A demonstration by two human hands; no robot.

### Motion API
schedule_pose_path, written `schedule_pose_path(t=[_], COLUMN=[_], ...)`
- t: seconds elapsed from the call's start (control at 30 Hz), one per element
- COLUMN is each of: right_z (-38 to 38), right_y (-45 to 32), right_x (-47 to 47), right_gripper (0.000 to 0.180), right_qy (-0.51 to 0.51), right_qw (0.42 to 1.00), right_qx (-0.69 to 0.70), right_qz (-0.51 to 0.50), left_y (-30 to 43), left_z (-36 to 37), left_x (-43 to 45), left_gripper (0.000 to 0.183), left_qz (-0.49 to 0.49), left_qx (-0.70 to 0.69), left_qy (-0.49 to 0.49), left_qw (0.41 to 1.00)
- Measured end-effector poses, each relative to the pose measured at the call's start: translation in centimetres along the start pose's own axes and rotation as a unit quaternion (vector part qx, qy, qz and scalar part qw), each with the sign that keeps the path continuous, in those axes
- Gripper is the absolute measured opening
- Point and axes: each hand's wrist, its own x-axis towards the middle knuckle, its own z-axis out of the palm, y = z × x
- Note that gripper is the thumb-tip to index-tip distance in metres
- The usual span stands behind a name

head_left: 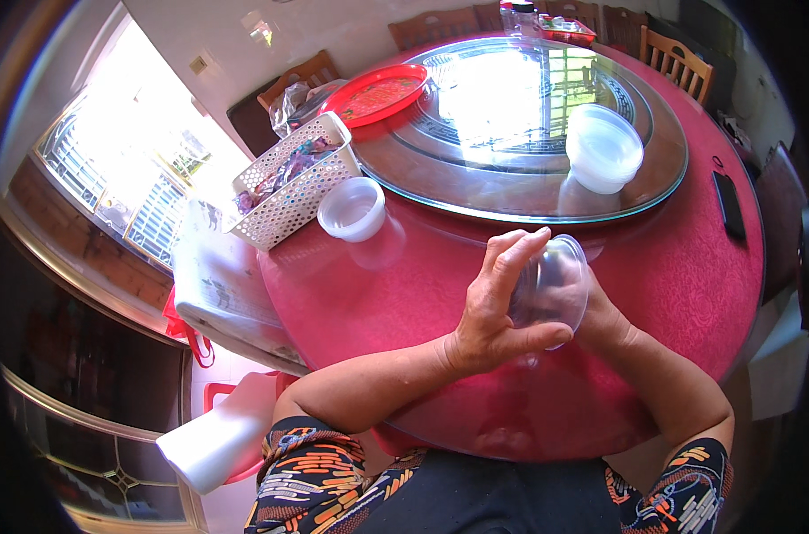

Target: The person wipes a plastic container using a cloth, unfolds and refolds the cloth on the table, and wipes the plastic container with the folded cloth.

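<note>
My left hand (pixel 501 307) has its thumb and fingers spread around the rim side of a clear plastic bowl (pixel 552 294). Behind that bowl, seen partly through its wall, my right hand (pixel 598 310) supports it from the right; most of its fingers are hidden. Both hands are above the near part of the red-covered round table. Ahead to the right, a stack of translucent plastic bowls (pixel 604 150) rests on the glass turntable (pixel 511 200). To the left, a smaller stack of similar bowls (pixel 352 210) stands on the table beside a white perforated basket (pixel 297 207).
Purple and blue wrapped items (pixel 297 163) lie in the basket. A red oval tray (pixel 377 97) overlaps the turntable's left edge. A black phone (pixel 729 205) lies near the table's right edge. Jars (pixel 521 23) and a red tray stand at the back, with wooden chairs (pixel 678 60) around.
</note>
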Motion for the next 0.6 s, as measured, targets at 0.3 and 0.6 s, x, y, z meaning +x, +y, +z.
schedule_pose_path(t=[0.3, 0.6], right_z=[-0.2, -1.7], right_y=[-0.1, -0.9], right_x=[0.8, 1.0], right_gripper=[0.034, 0.051], right_qy=[0.209, 0.229], right_qw=[0.958, 0.761], right_qx=[-0.174, -0.486], right_qz=[-0.097, -0.362], left_y=[1.7, -0.3], left_z=[0.8, 0.0], left_x=[0.6, 0.3], left_gripper=[0.08, 0.059], left_qz=[-0.282, -0.438], left_qx=[-0.345, -0.461], left_qy=[0.032, -0.032], left_qw=[0.894, 0.771])
